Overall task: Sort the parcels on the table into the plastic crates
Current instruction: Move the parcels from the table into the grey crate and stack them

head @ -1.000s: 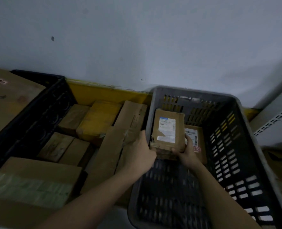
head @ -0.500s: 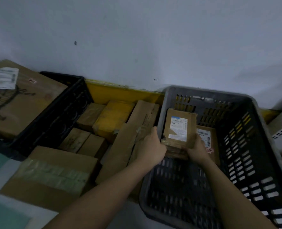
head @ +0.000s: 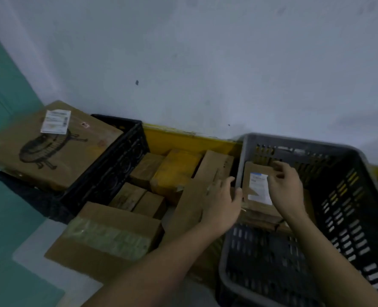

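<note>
1. Near half of the grey crate (head: 239,251) floor lies bare; my hands can pass there.
2. Its far end is blocked by stacked parcels (head: 257,209).
3. Left of it, cardboard boxes (head: 117,229) crowd the table.

I'm looking at a parcel sorting room: taped brown cardboard parcels (head: 108,235) crowd the table. A slotted grey plastic crate (head: 347,196) and black plastic crate (head: 117,165) sit against a bare white wall (head: 205,63).

1. The labelled parcel (head: 257,189) leans against the far wall inside the right crate (head: 347,196), between the fingers (head: 230,185) of the left hand (head: 222,207) and those of the right hand (head: 285,187).
2. Loose parcels (head: 152,180) lie on the worktop (head: 35,253) left of the left fingers.
3. Further left, a big box (head: 50,147) rests on the left crate (head: 117,165).
</note>
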A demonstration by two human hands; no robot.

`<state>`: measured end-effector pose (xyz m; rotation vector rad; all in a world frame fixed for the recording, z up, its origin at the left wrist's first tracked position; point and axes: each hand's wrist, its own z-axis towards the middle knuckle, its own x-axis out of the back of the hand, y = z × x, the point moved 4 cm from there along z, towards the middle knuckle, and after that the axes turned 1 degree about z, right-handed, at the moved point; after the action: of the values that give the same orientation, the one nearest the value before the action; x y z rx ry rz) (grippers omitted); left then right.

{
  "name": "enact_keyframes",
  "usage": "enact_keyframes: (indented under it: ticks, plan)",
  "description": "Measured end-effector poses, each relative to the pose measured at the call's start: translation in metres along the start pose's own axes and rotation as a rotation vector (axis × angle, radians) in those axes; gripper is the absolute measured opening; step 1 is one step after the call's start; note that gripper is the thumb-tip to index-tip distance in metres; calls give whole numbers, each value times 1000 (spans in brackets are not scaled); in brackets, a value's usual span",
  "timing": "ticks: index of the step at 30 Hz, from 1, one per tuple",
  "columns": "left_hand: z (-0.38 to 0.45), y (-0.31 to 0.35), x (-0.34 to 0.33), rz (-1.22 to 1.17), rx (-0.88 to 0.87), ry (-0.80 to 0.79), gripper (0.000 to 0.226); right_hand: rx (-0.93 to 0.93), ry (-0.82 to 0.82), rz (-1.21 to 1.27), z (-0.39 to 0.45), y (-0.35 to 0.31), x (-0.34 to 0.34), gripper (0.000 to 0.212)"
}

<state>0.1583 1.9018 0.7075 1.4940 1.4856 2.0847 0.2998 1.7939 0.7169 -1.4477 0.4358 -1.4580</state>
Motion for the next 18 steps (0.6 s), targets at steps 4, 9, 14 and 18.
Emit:
enact_keyframes:
  ticks: [4,9,14,18]
  plan:
    - [24,-34,60,18,6,19,46,72,2,107,1,-59,0,31]
    - [44,-112,139,15,206,113,44,74,-174,145,-3,-117,-65,22]
    - [55,-184,186,-119,326,65,49,-104,-424,96,-15,-133,-166,33]
    - [74,-223,199,-205,367,-7,54,-458,-521,198,-22,-132,-225,40]
